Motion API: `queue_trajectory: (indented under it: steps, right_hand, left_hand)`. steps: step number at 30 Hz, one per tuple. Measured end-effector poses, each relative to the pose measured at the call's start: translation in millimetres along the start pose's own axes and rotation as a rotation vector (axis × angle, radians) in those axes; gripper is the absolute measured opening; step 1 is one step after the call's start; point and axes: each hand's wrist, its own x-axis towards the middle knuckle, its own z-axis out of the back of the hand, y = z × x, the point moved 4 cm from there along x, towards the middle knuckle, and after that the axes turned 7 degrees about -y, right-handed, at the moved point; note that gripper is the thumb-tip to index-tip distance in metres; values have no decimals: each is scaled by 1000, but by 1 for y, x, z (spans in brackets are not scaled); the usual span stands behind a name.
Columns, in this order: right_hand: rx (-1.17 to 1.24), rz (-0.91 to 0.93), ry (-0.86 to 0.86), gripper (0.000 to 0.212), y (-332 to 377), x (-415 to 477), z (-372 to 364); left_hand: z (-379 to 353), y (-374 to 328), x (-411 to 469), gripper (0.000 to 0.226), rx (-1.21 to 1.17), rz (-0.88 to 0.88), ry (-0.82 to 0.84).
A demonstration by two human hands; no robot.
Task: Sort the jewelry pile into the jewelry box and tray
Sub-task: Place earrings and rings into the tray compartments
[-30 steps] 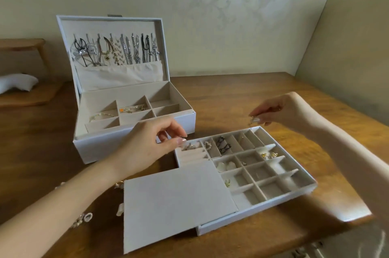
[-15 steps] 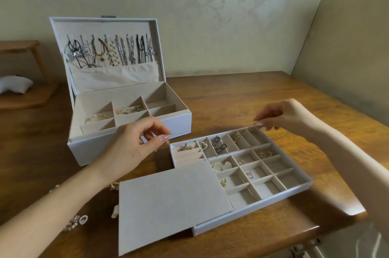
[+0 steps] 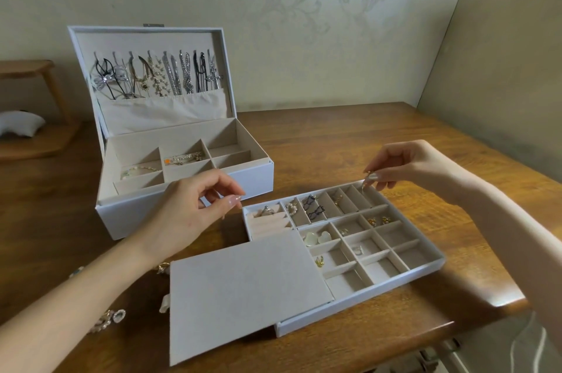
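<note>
A white jewelry box (image 3: 188,190) stands open at the left, necklaces hanging in its lid and bracelets in its compartments. In front of it lies a white divided tray (image 3: 425,263) holding rings and earrings, partly covered by a grey flat lid (image 3: 243,290). My right hand (image 3: 407,166) pinches a small gold earring (image 3: 367,173) just above the tray's far right slot. My left hand (image 3: 194,208) hovers between box and tray, fingers loosely curled and empty. Loose jewelry (image 3: 106,319) lies on the table under my left forearm.
The wooden table (image 3: 349,135) ends at a wall on the right and at its near edge by my right arm. A wooden stand (image 3: 36,141) with a white cushion (image 3: 19,123) sits at the far left.
My right hand has dropped closer to the tray's far right slot with the earring. My left hand has shifted slightly left. The view has panned a little.
</note>
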Motion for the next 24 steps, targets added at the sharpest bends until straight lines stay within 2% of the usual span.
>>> queue_trajectory:
  steps: [11, 18, 24]
  right_hand:
    - [168, 40, -140, 14, 7, 7, 3]
    - [-118, 7, 23, 12, -5, 0, -10]
    - [-321, 54, 58, 16, -1, -5, -10]
  left_hand:
    - [0, 0, 0, 13, 27, 9, 20]
    - [0, -3, -1, 12, 29, 2, 21]
    - [-2, -4, -2, 14, 41, 8, 17]
